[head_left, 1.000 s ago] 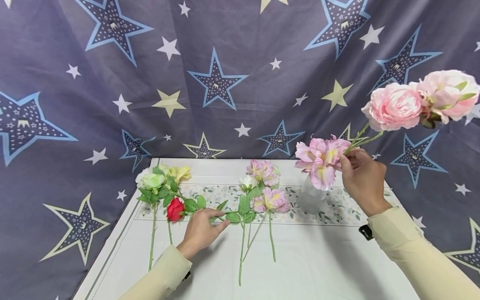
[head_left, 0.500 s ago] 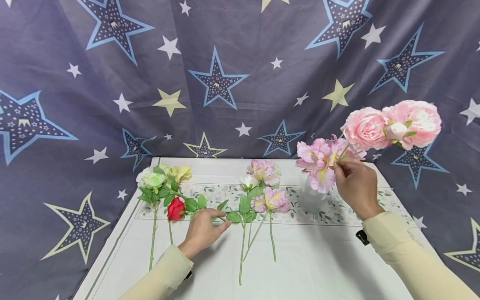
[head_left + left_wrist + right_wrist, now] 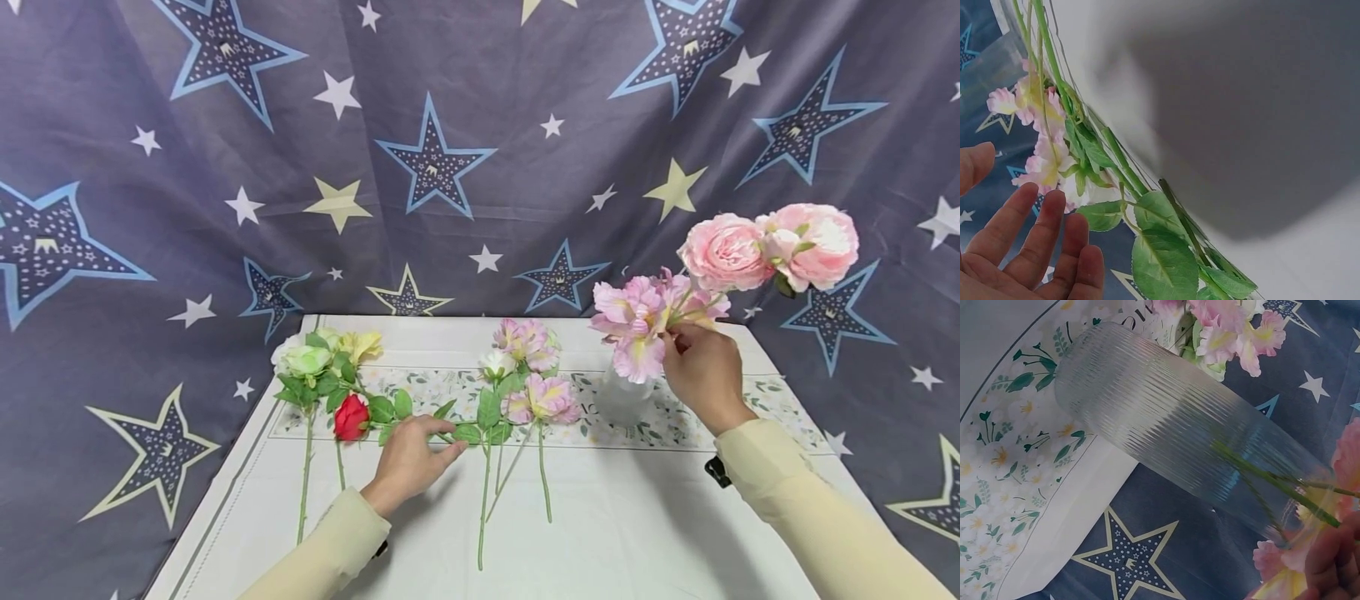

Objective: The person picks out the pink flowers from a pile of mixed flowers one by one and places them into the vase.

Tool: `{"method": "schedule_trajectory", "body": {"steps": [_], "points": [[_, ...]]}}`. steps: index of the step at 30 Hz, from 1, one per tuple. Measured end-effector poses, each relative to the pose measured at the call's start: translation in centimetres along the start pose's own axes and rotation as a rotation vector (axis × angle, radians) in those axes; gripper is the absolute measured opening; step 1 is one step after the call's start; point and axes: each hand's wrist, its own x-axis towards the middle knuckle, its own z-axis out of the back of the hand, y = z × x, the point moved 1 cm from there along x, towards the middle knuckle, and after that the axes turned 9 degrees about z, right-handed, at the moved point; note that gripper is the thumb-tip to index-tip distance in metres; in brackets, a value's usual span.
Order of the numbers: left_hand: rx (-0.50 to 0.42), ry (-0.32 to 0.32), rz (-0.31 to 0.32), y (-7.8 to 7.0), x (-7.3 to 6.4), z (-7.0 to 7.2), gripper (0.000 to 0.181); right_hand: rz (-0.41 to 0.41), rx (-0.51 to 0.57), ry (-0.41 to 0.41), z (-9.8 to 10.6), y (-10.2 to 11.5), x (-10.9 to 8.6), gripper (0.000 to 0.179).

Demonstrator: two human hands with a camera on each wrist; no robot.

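Observation:
My right hand [image 3: 707,377] pinches the green stem of a pink peony [image 3: 726,252] at the mouth of a clear ribbed vase [image 3: 627,402]. In the right wrist view, green stems [image 3: 1272,482] reach down inside the vase; which one belongs to the peony is hard to tell. Pink-and-yellow irises [image 3: 639,337] stand in the vase, next to my fingers. My left hand [image 3: 411,460] hovers by the leafy stem of a red rose [image 3: 351,417] lying on the table. Its fingers are loosely spread in the left wrist view, holding nothing, near green leaves [image 3: 1165,265].
White-green blooms [image 3: 303,362] and a yellow flower [image 3: 362,346] lie at the table's left. Mid-table are more irises [image 3: 551,400] and a white rose [image 3: 498,364], stems toward me. A floral-print band crosses the white tablecloth [image 3: 600,517]. A star-patterned curtain [image 3: 487,75] hangs behind.
My right hand has moved left and slightly down, bringing the peony blooms lower and closer over the vase. My left hand has barely shifted.

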Motion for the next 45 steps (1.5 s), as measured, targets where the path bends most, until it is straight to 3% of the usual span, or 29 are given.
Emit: {"method": "schedule_trajectory", "body": {"steps": [7,14,22,25,28,32,41,45], "points": [[0.001,-0.02,-0.027,0.0,0.0,-0.1,0.027,-0.021,0.02,0.076,-0.5,-0.6,-0.3,0.009],[0.005,-0.012,-0.012,0.0,0.1,-0.1,0.028,-0.05,0.003,0.141,-0.6,-0.7,-0.1,0.011],[-0.002,-0.016,-0.007,0.0,0.0,-0.2,0.027,-0.073,-0.077,0.301,0.0,-0.5,0.1,0.019],[0.001,-0.015,-0.009,-0.1,0.0,-0.2,0.028,-0.037,-0.118,0.252,0.1,-0.3,-0.5,0.017],[0.005,-0.012,-0.008,-0.1,0.0,-0.3,0.028,-0.01,-0.14,0.14,0.1,-0.1,-1.2,0.013],[0.004,-0.014,-0.004,-0.1,0.0,-0.2,0.027,-0.028,-0.141,0.057,0.1,0.0,-1.9,0.011],[0.003,-0.011,-0.014,0.1,0.1,-0.3,0.025,-0.128,-0.088,0.1,0.3,-0.3,-2.8,0.02],[-0.002,-0.012,-0.009,0.1,0.1,-0.3,0.024,-0.158,-0.09,0.188,0.2,-0.5,-3.8,0.015]]}}
